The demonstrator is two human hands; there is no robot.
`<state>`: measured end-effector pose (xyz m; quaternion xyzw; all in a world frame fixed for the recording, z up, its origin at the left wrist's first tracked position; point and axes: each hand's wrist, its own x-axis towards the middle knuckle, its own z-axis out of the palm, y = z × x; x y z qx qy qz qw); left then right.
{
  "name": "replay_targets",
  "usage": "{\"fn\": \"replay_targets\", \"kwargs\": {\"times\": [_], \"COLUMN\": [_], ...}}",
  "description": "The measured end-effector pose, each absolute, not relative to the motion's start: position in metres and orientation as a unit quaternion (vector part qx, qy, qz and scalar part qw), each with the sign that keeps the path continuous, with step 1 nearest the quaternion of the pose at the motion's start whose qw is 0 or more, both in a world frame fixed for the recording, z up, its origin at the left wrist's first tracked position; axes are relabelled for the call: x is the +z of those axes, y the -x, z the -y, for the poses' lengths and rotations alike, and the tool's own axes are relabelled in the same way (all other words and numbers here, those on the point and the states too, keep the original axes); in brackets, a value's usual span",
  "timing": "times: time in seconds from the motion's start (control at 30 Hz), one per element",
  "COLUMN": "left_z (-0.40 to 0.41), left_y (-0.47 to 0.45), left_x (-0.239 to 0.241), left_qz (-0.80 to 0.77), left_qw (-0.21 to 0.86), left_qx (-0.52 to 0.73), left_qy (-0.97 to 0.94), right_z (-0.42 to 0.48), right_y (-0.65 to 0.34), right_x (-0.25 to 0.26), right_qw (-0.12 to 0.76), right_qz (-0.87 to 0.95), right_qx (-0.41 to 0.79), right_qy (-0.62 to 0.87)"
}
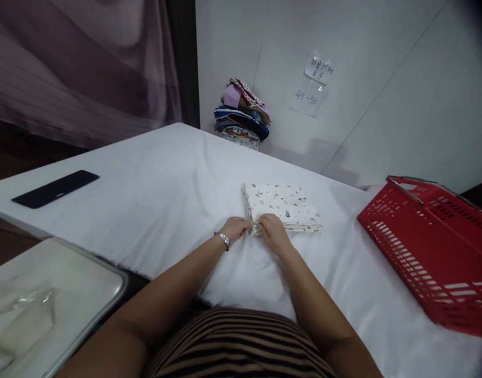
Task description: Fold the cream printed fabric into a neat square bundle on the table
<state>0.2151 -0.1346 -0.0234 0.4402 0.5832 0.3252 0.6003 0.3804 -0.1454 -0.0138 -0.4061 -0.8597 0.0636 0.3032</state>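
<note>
Lying on the white-covered table (154,168) in the head view (the only one), a folded cloth (282,202) w/ small dark prints is sitting nearer the far edge than the near one, L of the red basket (422,257), which is standing toward the table's R end. A flat black object (55,189) is lying toward the L corner, well apart, and a clothes stack (243,118) is showing just past the far edge. Both hands are working at the cloth's near-L corner: the L hand (236,229) is pinching right at the tip, fingers close together, and the R hand (274,233) is gripping the near edge just beside it, thumb and index narrow on the fabric; how many layers each is catching, can't tell. Handling-wise, it's looking light, soft and floppy, prob. a matte cotton type, so not fragile and not esp. slippery; any stiffness is prob. coming from the stacked folds only. Single layers are likely slipping out of line if just one is being pulled, so the corners + thick near edge are looking best for a full-depth pinch, w/ a flat palm underneath for lifting.
</note>
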Motion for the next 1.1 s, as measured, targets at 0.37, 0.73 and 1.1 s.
{"fn": "replay_targets", "kwargs": {"times": [0.37,0.73,1.1], "left_z": [0.135,0.138,0.129], "left_y": [-0.217,-0.220,-0.222], "left_x": [-0.018,-0.029,-0.021], "left_qz": [-0.542,-0.631,-0.610], "left_qw": [0.616,0.440,0.597], "left_qx": [0.359,0.288,0.323], "left_qy": [-0.445,-0.570,-0.408], "right_z": [0.142,0.143,0.144], "right_y": [-0.383,-0.383,-0.384], "right_x": [-0.018,-0.018,-0.021], "right_qw": [0.349,0.361,0.340], "right_qz": [0.828,0.836,0.843], "right_qx": [0.101,0.083,0.090], "right_qy": [0.427,0.406,0.406]}}
